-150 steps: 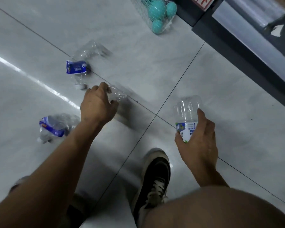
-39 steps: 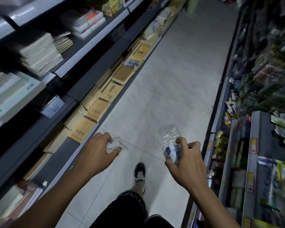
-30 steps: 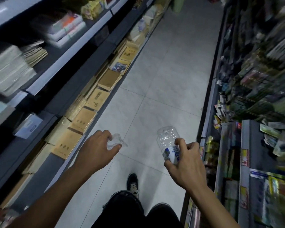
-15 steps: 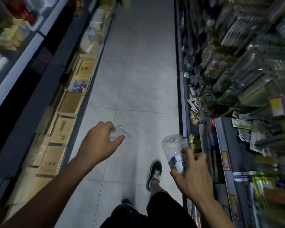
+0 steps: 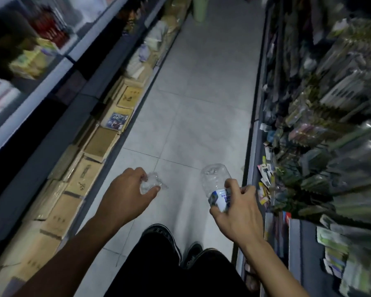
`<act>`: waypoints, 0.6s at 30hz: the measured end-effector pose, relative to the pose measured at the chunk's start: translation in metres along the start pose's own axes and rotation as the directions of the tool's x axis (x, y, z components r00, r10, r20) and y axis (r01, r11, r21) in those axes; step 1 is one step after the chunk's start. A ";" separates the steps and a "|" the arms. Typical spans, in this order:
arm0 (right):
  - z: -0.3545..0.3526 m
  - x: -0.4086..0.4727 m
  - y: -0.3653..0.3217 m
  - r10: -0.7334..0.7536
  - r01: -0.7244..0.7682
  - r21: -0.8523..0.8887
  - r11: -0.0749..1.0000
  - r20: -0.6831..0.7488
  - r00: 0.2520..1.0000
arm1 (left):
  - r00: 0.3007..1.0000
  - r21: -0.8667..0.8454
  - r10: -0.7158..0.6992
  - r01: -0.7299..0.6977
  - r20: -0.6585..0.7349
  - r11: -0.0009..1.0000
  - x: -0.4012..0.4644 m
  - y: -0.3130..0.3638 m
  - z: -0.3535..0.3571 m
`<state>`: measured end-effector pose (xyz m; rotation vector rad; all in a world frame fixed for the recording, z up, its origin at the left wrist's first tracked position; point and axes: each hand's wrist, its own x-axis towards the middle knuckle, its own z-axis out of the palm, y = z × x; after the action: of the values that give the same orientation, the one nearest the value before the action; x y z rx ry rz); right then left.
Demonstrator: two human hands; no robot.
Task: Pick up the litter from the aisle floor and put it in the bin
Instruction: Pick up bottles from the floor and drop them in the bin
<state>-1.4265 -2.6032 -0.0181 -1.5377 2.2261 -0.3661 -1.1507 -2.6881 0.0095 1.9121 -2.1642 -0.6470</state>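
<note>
Above near aisle floor [image 5: 204, 116]: left hand [image 5: 126, 196], fingers clasping crumpled clear plastic [image 5: 151, 184]; right hand [image 5: 236, 215], fingers gripping clear labelled bottle [image 5: 214, 185].

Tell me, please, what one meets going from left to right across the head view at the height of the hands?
cardboard boxes → left hand → crumpled clear plastic → plastic bottle → right hand → shelf of hanging goods
</note>
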 end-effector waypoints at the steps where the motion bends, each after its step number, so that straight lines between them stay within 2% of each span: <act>1: -0.002 0.016 -0.007 -0.026 0.026 -0.004 1.000 0.007 1.000 | 1.000 -0.002 -0.026 0.026 -0.009 1.000 0.008 -0.004 -0.003; 6: -0.004 0.098 -0.051 -0.132 0.132 0.032 0.991 0.022 0.991 | 0.988 -0.037 -0.139 0.137 -0.060 0.990 0.065 -0.035 -0.014; 9: -0.003 0.146 -0.077 -0.164 0.164 0.015 0.986 0.006 0.986 | 0.984 -0.049 -0.173 0.171 -0.038 0.984 0.113 -0.053 -0.020; 14: -0.009 0.212 -0.109 -0.148 0.147 -0.023 0.989 -0.005 0.989 | 0.991 -0.061 -0.128 0.125 -0.046 0.990 0.199 -0.060 -0.041; 18: -0.015 0.260 -0.119 -0.056 0.055 -0.029 0.998 -0.041 0.998 | 0.999 -0.077 -0.033 0.031 -0.025 0.997 0.270 -0.048 -0.051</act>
<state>-1.4155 -2.8885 -0.0001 -1.6228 2.2325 -0.3888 -1.1288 -2.9652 -0.0060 1.9086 -2.0671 -0.6959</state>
